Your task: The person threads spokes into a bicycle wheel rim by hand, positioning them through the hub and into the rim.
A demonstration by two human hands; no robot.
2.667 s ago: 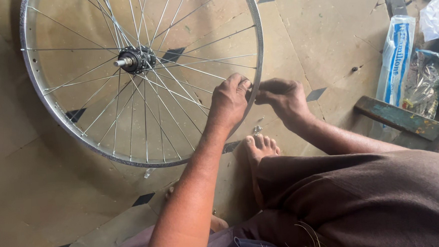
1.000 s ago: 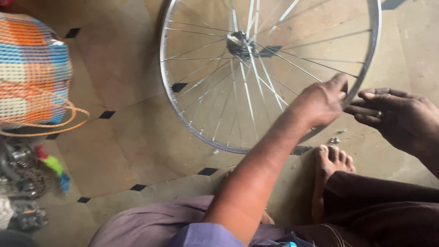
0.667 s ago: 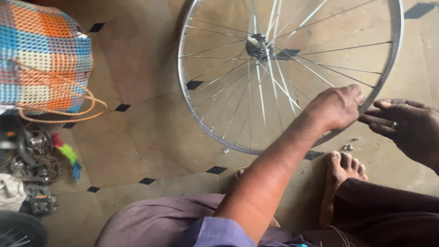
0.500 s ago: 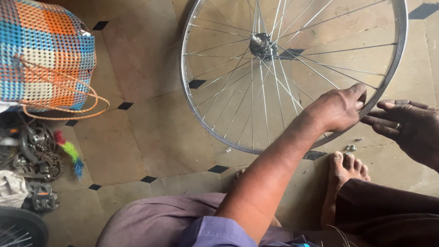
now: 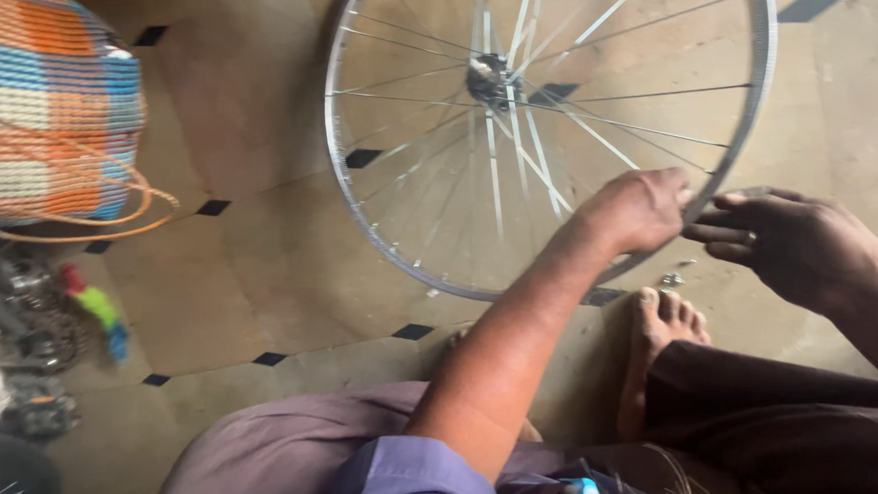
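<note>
bicycle wheel, bare rim with no tyre, fills the upper centre to upper right of the frame, standing tilted on the tiled floor. hub sits upper centre, thin steel spokes fanning out to the rim.

left hand, right of centre, closed loosely over the lower right arc of the rim, fingers curled, thumb side toward the spokes. right hand, far right, fingers held out together toward the same arc, tips just beside the left hand; whether it pinches anything small, cannot tell.

handling, judged: wheel light for its size, rim stiff, spokes thin and easily bent out of true if pulled sideways. bare metal likely smooth, somewhat slippery. best hold is the rim edge or the hub axle, not a single spoke.

small metal bits lie on the floor just below the rim, beside a bare foot at lower right. woven plastic basket, orange, blue and cream, upper left. heap of dark metal parts at left edge.
</note>
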